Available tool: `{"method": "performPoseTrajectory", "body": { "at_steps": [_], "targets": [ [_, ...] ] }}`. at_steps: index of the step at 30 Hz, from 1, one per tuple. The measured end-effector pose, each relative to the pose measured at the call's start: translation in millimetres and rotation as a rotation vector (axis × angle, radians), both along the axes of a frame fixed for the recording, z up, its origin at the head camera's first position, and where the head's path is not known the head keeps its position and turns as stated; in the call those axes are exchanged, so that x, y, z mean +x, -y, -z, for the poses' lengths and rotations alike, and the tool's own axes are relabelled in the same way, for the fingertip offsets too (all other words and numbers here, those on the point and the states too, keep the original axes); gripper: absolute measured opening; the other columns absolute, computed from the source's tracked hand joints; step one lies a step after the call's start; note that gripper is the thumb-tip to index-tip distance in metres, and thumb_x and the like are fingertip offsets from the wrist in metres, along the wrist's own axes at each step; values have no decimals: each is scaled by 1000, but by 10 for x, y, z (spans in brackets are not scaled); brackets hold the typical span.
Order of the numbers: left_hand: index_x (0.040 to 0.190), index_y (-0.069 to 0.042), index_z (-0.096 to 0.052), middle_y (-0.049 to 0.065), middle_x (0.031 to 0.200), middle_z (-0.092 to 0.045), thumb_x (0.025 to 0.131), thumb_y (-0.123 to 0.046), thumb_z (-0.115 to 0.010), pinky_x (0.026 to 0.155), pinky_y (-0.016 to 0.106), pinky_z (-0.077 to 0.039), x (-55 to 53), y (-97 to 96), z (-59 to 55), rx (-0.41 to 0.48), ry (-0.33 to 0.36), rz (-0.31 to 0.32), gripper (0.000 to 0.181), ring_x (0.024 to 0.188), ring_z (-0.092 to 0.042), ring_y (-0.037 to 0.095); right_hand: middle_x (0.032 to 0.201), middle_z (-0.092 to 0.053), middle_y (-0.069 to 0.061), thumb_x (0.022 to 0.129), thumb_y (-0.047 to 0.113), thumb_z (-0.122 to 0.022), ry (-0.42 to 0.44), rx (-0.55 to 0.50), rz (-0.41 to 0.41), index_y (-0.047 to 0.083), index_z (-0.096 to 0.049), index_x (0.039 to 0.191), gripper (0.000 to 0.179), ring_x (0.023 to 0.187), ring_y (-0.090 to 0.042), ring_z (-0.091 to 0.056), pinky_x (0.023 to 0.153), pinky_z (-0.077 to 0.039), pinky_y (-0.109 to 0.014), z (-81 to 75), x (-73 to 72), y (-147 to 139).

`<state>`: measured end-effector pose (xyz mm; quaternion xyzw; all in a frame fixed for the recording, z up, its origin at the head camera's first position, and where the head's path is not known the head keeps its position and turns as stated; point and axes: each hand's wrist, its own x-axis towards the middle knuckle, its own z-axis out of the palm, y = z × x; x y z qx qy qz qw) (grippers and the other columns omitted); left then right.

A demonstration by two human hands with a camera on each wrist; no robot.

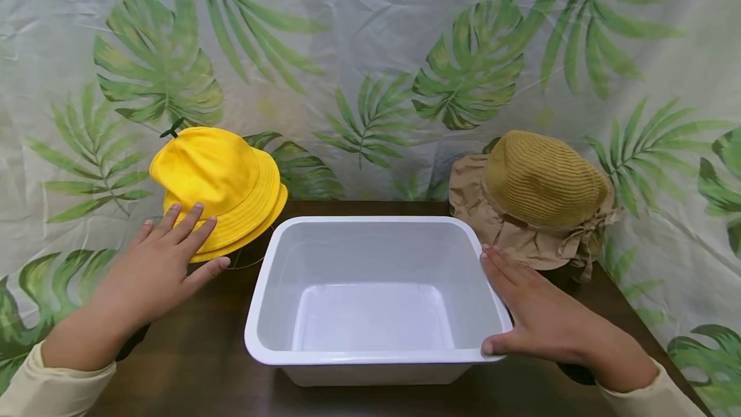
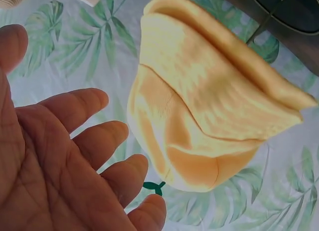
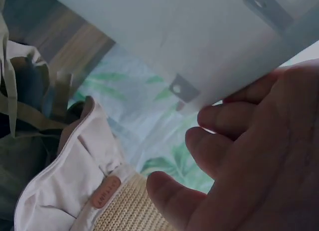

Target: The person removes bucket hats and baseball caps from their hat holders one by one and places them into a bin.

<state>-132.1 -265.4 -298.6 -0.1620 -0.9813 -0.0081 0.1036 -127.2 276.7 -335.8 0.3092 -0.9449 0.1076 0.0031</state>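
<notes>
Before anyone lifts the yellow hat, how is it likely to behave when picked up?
The yellow hat is probably floppy, since its crown shows dents and folds. It looks like plain cloth, so it's likely light. The green sprout may wobble on its slim stem.

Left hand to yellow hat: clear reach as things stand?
Likely yes. The left hand is right by the yellow hat, fingers spread; the left wrist view shows nothing between them, and the white tub sits off to the side.
</notes>
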Motion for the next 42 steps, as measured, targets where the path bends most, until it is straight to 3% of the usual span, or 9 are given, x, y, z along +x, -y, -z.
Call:
{"method": "performPoseTrajectory", "body": {
  "at_steps": [2,5,16,23,27,31,36,42],
  "targets": [
    [149,2,-42,28,156,-28,98,-54,-53,107,71,-17,-18,37,-46,-1,-3,-3,77,143,-18,51,164,-12,-15,78,70,-67,11,15,11,1,-16,158,117,150,-34,-13,114,-22,-53,-8,-10,20],
    [149,2,-40,29,156,-27,98,-54,-52,107,72,-16,-70,90,-134,-1,4,-14,77,143,-17,52,164,-13,-16,78,74,-64,12,33,19,1,-17,158,117,149,-34,-14,108,-26,-62,-17,-17,46],
    [149,5,-37,33,155,-23,100,-54,-49,106,74,-13,-281,156,-393,-65,28,-33,78,143,-12,55,164,-14,-16,79,71,-66,-21,36,14,2,-18,158,115,149,-33,-15,110,-27,-55,21,22,29],
    [152,6,-31,28,161,-10,101,-50,-49,109,72,-9,-434,253,-559,-1,49,-2,78,146,-5,50,164,-12,-14,80,69,-67,-27,33,5,3,-15,159,115,150,-31,-14,108,-29,-56,30,23,32],
    [152,7,-28,25,162,-10,102,-42,-51,112,69,-8,-593,348,-620,117,30,41,73,147,-6,48,164,-12,-17,81,67,-67,-26,24,1,3,-14,159,114,150,-30,-13,119,-10,-35,38,17,22],
    [153,6,-26,24,162,-10,103,-38,-51,113,66,-10,-728,443,-645,243,20,53,72,147,-9,48,164,-10,-16,81,66,-68,-23,16,-9,2,-12,159,114,150,-31,-13,106,10,-8,41,10,18],
    [156,1,-24,17,164,-10,103,-40,-52,108,70,-17,-827,513,-686,342,5,26,73,144,-15,50,165,-7,-13,81,66,-67,-13,9,-11,4,-11,159,114,150,-33,-14,104,10,-7,44,3,25],
    [154,-1,-30,16,163,-19,100,-41,-56,106,71,-20,-954,527,-714,386,-44,20,73,144,-20,49,165,-7,-14,81,62,-70,-41,6,-32,2,-12,159,114,150,-33,-14,104,9,-6,58,0,9]
  ]
}}
